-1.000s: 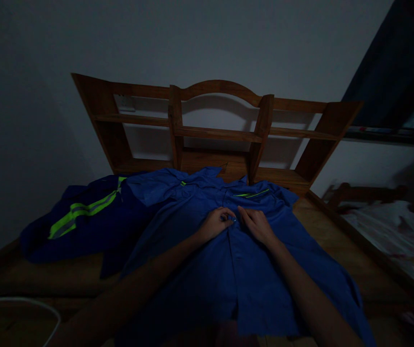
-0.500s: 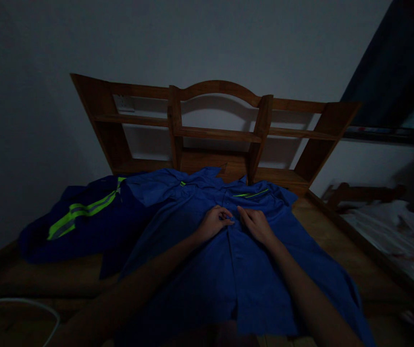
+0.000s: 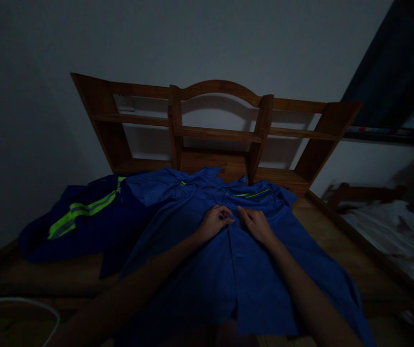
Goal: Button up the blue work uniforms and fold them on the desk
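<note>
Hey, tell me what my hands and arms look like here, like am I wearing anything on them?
Your left hand and right hand are without gloves. No sleeves show on the left forearm or right forearm, and I can make out no watch or bracelet. It's too dim to tell finer details.

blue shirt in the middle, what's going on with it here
A person has both hands at the front opening of a blue shirt, which lies spread on a wooden surface with its collar toward a shelf unit. The left hand is curled, thumb and forefinger near the front edge; the right hand is just across from it. It is too dark to tell whether either grips a button. A darker blue garment with a reflective band lies to the left.
</note>
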Demonstrator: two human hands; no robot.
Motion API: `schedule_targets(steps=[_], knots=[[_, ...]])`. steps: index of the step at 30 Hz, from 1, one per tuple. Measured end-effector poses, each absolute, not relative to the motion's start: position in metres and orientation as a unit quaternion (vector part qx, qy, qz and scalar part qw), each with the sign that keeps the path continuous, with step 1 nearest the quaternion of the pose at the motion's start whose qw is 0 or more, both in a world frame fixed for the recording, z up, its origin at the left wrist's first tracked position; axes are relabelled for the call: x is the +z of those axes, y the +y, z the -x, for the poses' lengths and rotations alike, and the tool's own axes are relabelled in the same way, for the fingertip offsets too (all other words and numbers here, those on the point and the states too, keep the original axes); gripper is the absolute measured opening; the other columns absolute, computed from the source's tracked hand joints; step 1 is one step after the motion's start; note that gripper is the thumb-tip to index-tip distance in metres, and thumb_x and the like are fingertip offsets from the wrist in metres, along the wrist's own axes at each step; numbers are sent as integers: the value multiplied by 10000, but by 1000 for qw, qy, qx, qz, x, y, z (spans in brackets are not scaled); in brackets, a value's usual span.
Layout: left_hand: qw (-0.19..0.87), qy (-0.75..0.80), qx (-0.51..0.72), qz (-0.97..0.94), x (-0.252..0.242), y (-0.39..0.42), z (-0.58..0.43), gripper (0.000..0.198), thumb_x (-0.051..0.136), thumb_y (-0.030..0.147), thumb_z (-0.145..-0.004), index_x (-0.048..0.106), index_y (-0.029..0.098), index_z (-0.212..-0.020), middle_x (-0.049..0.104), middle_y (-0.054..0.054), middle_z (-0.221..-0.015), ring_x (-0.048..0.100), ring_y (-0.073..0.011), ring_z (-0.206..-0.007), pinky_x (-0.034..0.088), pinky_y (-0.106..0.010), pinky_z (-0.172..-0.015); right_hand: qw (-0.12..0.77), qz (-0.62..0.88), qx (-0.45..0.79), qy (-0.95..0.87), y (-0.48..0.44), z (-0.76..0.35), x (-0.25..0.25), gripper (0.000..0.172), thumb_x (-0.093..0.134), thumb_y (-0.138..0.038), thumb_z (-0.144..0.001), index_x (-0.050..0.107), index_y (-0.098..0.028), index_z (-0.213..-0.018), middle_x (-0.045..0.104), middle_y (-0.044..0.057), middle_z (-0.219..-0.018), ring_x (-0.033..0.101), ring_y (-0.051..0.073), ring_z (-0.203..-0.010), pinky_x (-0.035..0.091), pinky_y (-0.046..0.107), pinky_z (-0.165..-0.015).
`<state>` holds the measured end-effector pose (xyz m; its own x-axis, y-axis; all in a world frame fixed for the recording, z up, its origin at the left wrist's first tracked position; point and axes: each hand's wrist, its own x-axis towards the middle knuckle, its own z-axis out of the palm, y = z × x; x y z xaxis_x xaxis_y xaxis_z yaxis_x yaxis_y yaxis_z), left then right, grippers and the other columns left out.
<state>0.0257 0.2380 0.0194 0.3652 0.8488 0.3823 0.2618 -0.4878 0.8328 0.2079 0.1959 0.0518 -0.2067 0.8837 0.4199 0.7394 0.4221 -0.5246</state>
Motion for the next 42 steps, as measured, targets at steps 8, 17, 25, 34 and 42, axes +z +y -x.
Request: schedule_targets(steps=[8, 17, 25, 34, 42], knots=[[352, 368, 426, -748, 22, 237, -25, 250, 739, 303, -649, 676, 185, -861, 554, -10, -852, 552, -117, -731, 455, -241, -715, 335, 536, 99, -769, 197, -208, 52, 532, 266, -505, -934, 494, -184, -577, 533, 6, -538, 503, 130, -523, 326, 224, -557], [347, 367, 424, -751, 27, 235, -26, 212, 746, 218, -623, 707, 184, -829, 579, -12, -845, 548, -102, -696, 460, -225, -692, 340, 526, 97, -773, 195, -208, 52, 517, 270, -483, -940, 489, -181, -582, 527, 5, -550, 499, 123, -535, 318, 218, -553], [344, 369, 420, -755, 25, 236, -25, 198, 723, 209, -639, 715, 198, -836, 570, -9, -838, 543, -103, -695, 457, -223, -680, 344, 526, 100, -771, 196, -207, 52, 509, 288, -465, -940, 487, -174, -571, 507, -2, -528, 486, 111, -513, 300, 215, -539], [322, 363, 401, -777, 25, 235, -25, 233, 561, 102, -697, 688, 191, -872, 549, 11, -774, 519, -90, -673, 421, -194, -651, 344, 533, 100, -767, 199, -211, 47, 532, 281, -492, -934, 497, -175, -566, 522, 1, -533, 505, 115, -521, 324, 213, -554], [268, 394, 396, -785, 27, 226, -29, 339, 470, 47, -671, 558, 195, -962, 444, 48, -672, 474, -96, -629, 385, -192, -598, 347, 571, 120, -734, 214, -220, 32, 603, 239, -534, -924, 523, -170, -537, 560, 9, -523, 546, 123, -532, 345, 209, -565]])
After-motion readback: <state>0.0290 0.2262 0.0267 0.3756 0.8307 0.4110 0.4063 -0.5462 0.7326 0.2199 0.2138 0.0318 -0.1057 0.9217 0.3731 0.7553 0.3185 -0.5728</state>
